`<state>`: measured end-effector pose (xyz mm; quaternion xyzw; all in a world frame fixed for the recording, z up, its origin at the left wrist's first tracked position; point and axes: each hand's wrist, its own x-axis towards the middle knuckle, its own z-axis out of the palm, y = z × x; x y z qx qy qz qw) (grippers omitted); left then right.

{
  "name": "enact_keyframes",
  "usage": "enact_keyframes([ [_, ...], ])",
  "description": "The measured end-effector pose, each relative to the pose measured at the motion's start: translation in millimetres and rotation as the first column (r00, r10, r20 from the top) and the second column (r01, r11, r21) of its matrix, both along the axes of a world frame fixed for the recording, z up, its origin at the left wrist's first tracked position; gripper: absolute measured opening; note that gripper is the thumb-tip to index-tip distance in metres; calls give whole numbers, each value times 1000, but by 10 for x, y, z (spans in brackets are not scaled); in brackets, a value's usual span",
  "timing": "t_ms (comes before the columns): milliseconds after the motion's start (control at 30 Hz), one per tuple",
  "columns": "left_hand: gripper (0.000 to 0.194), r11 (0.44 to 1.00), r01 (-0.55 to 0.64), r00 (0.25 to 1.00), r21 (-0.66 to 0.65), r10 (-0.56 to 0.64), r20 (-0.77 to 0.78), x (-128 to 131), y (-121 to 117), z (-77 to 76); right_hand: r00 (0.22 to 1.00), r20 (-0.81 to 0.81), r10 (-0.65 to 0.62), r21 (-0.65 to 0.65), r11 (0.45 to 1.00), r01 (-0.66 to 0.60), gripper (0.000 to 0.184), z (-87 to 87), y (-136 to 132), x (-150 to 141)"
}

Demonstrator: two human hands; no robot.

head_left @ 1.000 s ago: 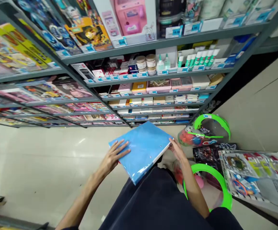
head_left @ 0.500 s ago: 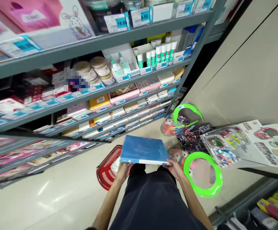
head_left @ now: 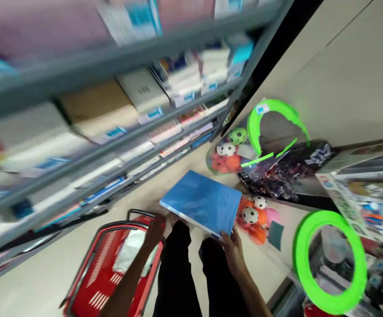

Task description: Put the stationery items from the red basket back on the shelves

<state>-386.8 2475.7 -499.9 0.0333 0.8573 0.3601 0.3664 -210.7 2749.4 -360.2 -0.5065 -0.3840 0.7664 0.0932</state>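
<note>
A flat blue book (head_left: 204,200), perhaps a folder, lies tilted in front of my legs, its thin pale edge facing me. My right hand (head_left: 233,246) grips its near right corner, thumb on top and the other fingers underneath. Apart from the book, my left hand (head_left: 155,231) is over the upper right rim of the red shopping basket (head_left: 95,268). Motion blurs its fingers, so I cannot make out whether they touch the basket's black handle (head_left: 119,225). Inside the basket lies a pale, plastic-wrapped packet (head_left: 130,251).
Grey store shelves (head_left: 138,132) with boxes and notebooks run along the left. On the right stand clear bags of toy balls (head_left: 224,154) with a green ring (head_left: 297,116), dark wrapped packages (head_left: 277,176), and another green ring (head_left: 330,215). A pale wall panel (head_left: 353,79) rises behind them.
My left hand has let go of the blue book and moved left to the basket. The book is lower and turned, held by my right hand alone. The view has tipped closer to the floor.
</note>
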Motion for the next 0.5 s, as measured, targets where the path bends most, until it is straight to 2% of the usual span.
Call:
enact_keyframes([
  [67,18,981,168,982,-100,-176,-69,24,-247,-600,1000,-12,9,42,999,-9,49,-594,-17,-72],
  [133,24,928,321,931,-187,-346,-118,146,-486,-964,998,-50,24,51,998,-22,47,-1096,18,-159],
  [167,28,885,398,886,-240,-439,-151,226,-585,-1059,997,-76,25,35,999,-22,47,-1312,57,-207],
  [233,32,765,520,758,-379,-618,-208,391,-711,-1111,989,-146,25,-7,1000,-26,46,-1685,169,-311],
  [300,35,630,557,629,-541,-746,-220,518,-721,-1067,980,-198,30,-13,999,-33,43,-1993,301,-432],
  [333,36,588,542,598,-600,-772,-216,549,-683,-1042,977,-211,35,1,999,-35,40,-2134,365,-503],
  [367,36,587,511,607,-628,-763,-220,548,-623,-1029,974,-221,41,26,999,-36,37,-2272,423,-583],
  [400,35,619,477,636,-624,-733,-240,511,-547,-1030,971,-232,47,55,998,-35,35,-2413,473,-673],
  [500,36,796,337,774,-503,-538,-333,227,-325,-1074,951,-299,75,143,989,-33,31,-2858,551,-969],
])
